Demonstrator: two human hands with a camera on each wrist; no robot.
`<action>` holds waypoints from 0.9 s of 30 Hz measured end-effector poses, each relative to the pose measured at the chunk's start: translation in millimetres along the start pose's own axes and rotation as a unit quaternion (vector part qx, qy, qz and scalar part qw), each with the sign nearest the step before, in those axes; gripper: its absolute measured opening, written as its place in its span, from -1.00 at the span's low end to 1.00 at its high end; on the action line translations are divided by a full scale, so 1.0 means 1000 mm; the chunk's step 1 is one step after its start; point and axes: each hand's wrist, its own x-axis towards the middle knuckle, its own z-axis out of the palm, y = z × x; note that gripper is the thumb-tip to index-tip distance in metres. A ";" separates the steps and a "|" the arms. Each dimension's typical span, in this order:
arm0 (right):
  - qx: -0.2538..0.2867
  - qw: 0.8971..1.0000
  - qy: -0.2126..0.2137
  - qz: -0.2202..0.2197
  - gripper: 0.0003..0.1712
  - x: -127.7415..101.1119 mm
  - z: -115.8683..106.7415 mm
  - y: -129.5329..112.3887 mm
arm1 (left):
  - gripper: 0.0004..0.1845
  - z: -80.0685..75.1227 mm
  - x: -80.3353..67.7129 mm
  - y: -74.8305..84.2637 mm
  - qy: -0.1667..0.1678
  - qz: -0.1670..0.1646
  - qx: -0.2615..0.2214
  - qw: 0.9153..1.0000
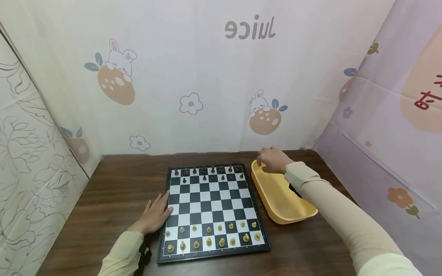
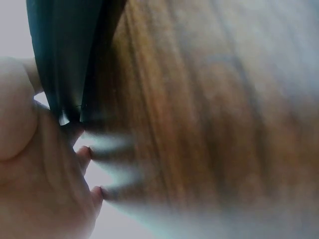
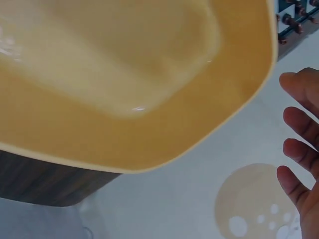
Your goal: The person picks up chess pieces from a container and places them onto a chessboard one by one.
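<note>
Nearest the camera, at the lower middle of the head view, the rows of pale chess pieces (image 1: 210, 234) stand on the black-and-white chessboard (image 1: 211, 209), a flat square board with a dark rim and a smooth, slightly glossy face. The left hand (image 1: 155, 214), left of centre, lies flat with its fingers straight and slightly spread, the fingertips resting against the board's left edge, likely to keep the board from sliding on the table (image 1: 114, 191), whose top is dark wood with a streaky grain. The left wrist view is blurred, but it shows the fingers (image 2: 84, 152) lying beside the board's dark edge over the wood.

Further up, to the right of the board and just beside it, sits the yellow tray (image 1: 283, 207), a shallow, smooth plastic dish with rounded corners; it looks empty inside. The right hand (image 1: 272, 159) hovers over the tray's far corner. In the right wrist view its fingers (image 3: 299, 149) are relaxed and apart, holding nothing, just past the tray's rim.

At the far side of the board stand the dark chess pieces (image 1: 207, 172). Behind everything hangs a soft printed curtain (image 1: 207, 84) with rabbits and flowers.
</note>
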 end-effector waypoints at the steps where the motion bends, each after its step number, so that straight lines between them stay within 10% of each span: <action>1: -0.001 1.000 -0.001 0.000 -0.85 -0.004 0.002 0.002 | -0.30 0.000 0.000 0.001 -0.001 0.000 0.001 1.000; 27: 0.077 0.993 -0.087 -0.031 -0.82 -0.046 0.043 -0.016 | -0.30 0.001 -0.002 0.002 -0.004 -0.007 0.010 1.000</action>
